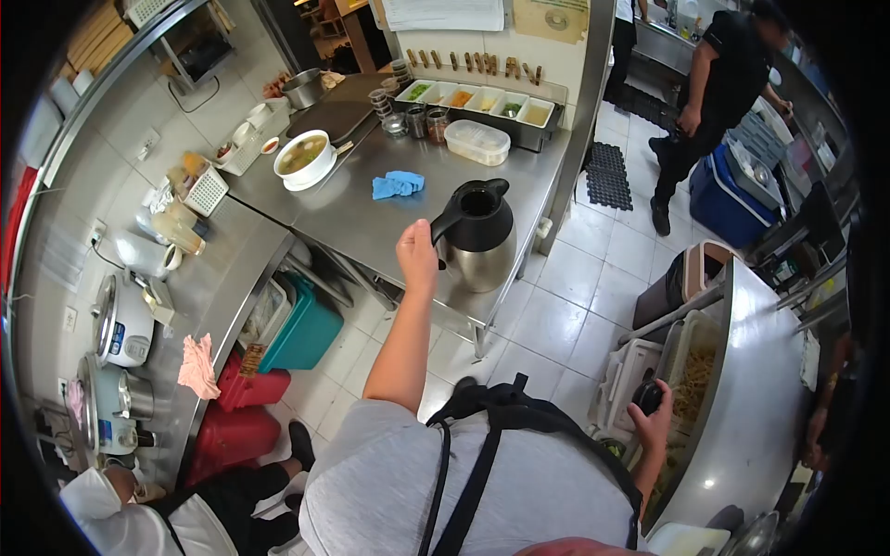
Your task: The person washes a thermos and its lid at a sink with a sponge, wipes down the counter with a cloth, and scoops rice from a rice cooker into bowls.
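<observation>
Kitchen, steel worktop (352, 218). Jug (479, 250), steel body with black collar, spout and handle, upright at the near right corner of the worktop; top uncovered, dark opening facing up. Left hand (417, 255) at the jug's handle, arm stretched forward, fingers folded close together around the grip.

Right hand (654, 419) well apart, low on the right, beside a pale food bin (697, 366) under the steel counter (756, 389). Thumb and fingers curled, pinching a round black piece (646, 398); possibly a lid, too small here to be sure.

On the worktop: crumpled blue cloth (399, 184) near the middle, left of the jug. White bowl (304, 161) of broth toward the left edge, on a white plate, spoon beside it. Clear lidded tub (477, 143) toward the far right corner; behind it, along the far edge, a condiment rack (482, 104) of white inserts.

Side counter, left: pink cloth (197, 368) draped at its front edge, a rice cooker (127, 324) nearer the wall.

Co-worker in black (718, 93) standing at upper right; another person's white sleeve (93, 500) at lower left.
</observation>
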{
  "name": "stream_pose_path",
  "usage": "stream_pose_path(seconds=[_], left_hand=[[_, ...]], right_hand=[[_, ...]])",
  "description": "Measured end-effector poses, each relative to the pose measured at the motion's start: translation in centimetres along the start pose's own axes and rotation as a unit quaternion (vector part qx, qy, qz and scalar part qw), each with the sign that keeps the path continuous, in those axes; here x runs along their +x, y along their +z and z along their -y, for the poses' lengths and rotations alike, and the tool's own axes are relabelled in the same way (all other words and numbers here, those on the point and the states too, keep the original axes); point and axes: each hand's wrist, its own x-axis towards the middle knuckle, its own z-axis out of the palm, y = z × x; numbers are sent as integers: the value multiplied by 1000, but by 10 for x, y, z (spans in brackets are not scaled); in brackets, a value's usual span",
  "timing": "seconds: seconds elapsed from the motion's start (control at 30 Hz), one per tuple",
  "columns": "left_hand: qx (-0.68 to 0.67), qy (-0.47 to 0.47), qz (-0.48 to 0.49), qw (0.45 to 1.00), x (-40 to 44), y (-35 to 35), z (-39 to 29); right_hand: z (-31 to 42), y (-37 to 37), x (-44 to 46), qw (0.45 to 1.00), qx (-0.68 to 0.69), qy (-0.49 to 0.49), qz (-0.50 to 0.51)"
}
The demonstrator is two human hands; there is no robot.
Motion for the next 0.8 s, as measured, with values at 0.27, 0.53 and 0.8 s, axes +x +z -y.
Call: stream_pose_path(seconds=[0.27,0.53,0.8], left_hand=[[138,68,23,988,-15,30,12],[58,38,-76,995,16,65,66],[-159,-110,-41,980,50,115,72]], right_hand=[[11,18,52,997,33,-35,62],[7,24,138,994,33,-56,91],[31,14,223,989,-45,-114,88]])
